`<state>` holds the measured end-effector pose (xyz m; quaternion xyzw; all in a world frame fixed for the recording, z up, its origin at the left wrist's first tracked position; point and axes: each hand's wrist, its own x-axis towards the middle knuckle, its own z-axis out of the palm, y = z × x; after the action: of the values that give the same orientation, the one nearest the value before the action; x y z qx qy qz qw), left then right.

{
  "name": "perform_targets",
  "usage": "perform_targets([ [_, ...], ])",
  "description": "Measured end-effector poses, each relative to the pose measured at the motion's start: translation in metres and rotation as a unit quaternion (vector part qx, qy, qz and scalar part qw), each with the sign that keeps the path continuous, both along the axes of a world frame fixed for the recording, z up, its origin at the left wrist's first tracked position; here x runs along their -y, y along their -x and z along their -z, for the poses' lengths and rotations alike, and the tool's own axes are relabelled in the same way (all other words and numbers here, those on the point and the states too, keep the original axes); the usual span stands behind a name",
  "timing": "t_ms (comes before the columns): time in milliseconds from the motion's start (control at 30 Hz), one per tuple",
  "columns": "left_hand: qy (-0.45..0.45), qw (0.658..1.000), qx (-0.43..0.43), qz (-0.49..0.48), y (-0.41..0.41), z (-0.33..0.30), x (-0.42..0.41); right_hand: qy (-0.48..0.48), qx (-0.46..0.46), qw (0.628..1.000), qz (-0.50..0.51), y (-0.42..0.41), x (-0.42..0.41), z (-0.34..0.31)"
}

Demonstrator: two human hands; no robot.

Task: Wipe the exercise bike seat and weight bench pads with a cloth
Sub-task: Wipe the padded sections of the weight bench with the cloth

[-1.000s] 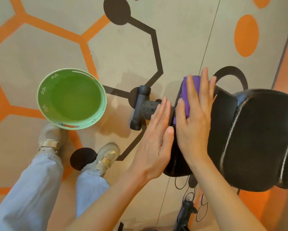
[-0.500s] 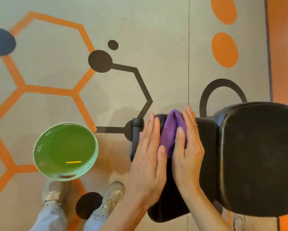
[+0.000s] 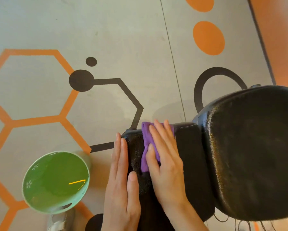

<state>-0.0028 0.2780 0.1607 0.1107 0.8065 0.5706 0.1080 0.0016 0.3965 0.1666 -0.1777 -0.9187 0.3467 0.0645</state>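
The right hand [image 3: 166,165] presses flat, fingers spread, on the soft purple cloth [image 3: 147,145] atop the narrow black grained pad [image 3: 190,147]; it grips nothing. The left hand [image 3: 123,184] lies open on the pad's edge; a round green basin [image 3: 31,185] stands at eight o'clock.

No readable text, label, brand, number or sign is showing anywhere in the head view. The black pad [image 3: 190,157], the purple cloth [image 3: 146,140] and the green basin [image 3: 31,195] at 8 o'clock are bearing no lettering; the basin is carrying only small pale flower-like cutouts on its inner wall. The floor [image 3: 123,39] is showing painted orange and black hexagon lines, dots and ovals, which are patterns and not characters.
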Motion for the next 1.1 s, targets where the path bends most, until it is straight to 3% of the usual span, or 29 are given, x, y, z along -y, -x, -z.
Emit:
perform_targets([
  [200, 0.062, 0.998, -0.006, 0.005, -0.002, 0.003, 0.000, 0.006, 0.012, 0.996, 0.090, 0.008, -0.028, -0.003],
  [333, 0.084, 0.996, -0.012, 0.026, 0.000, 0.007, 0.000, -0.015, -0.010, 0.999, -0.047, 0.026, 0.010, -0.009],
  [433, 0.092, 0.995, -0.017, 0.024, 0.000, 0.008, -0.001, -0.035, -0.013, 0.995, -0.093, 0.031, 0.009, -0.008],
  [633, 0.085, 0.996, 0.001, 0.005, -0.003, 0.004, -0.003, -0.023, 0.024, 0.998, 0.046, 0.013, -0.082, 0.000],
  [800, 0.104, 0.994, -0.001, 0.024, -0.003, 0.003, 0.001, -0.012, 0.001, 0.988, 0.152, 0.013, -0.087, 0.008],
  [933, 0.118, 0.991, 0.006, 0.060, 0.005, -0.005, 0.013, -0.018, -0.040, 0.986, 0.164, 0.008, -0.080, 0.002],
  [1100, 0.144, 0.986, 0.003, 0.085, 0.012, -0.014, 0.029, 0.003, -0.047, 0.994, 0.096, -0.004, -0.050, -0.026],
])
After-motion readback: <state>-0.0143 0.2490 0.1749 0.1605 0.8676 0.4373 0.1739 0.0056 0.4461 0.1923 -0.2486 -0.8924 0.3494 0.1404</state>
